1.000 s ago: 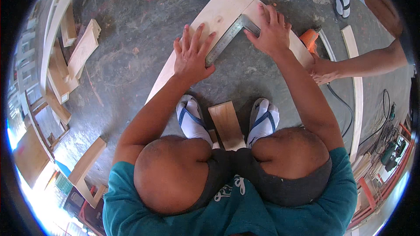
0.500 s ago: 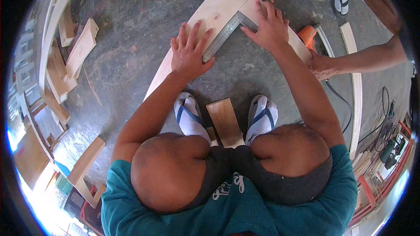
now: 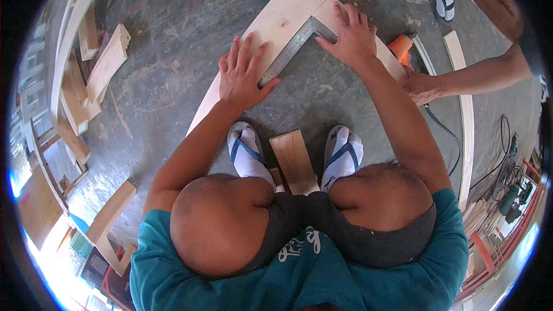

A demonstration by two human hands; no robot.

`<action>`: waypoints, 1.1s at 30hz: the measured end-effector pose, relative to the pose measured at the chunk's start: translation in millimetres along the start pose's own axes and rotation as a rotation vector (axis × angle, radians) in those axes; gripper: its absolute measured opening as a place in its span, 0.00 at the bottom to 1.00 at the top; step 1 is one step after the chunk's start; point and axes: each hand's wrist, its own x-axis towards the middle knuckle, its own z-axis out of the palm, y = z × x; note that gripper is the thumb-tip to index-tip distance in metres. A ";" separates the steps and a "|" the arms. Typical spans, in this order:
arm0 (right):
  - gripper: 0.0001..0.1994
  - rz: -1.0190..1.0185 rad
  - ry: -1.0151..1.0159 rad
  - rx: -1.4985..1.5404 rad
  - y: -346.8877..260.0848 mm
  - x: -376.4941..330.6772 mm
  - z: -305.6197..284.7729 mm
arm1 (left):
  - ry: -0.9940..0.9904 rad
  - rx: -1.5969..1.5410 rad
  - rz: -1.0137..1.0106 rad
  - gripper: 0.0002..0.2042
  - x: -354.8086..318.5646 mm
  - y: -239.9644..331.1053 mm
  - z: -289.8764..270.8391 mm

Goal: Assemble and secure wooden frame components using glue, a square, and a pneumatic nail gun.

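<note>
Our left hand lies spread wide on the left board, its thumb by the end of the metal square. Our right hand is also spread, over the right board, its thumb at the square's short arm. The square sits inside the corner where both boards meet, above the floor. Another person's hand touches the right board, near an orange tool.

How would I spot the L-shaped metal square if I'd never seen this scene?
Find the pale wooden boards meeting in a peak at top centre. Inside that corner, along the inner edges, sits a grey, L-shaped metal square. Its metallic sheen and slim, bent shape set it apart from the broad, pale boards.
</note>
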 end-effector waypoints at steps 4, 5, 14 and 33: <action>0.48 -0.007 0.013 -0.004 0.5 -0.5 0.1 | -0.021 -0.026 -0.073 0.49 -18.8 0.7 -5.3; 0.47 -0.005 0.007 -0.010 0.3 -0.2 -0.1 | -0.026 -0.055 -0.099 0.51 -22.9 1.4 -6.8; 0.47 -0.015 0.011 -0.004 -1.5 0.3 -3.7 | -0.138 -0.007 -0.154 0.54 -36.4 7.5 -15.7; 0.48 0.044 -0.087 0.050 -7.3 4.4 -9.2 | -0.196 0.002 -0.200 0.52 -31.7 16.6 -15.0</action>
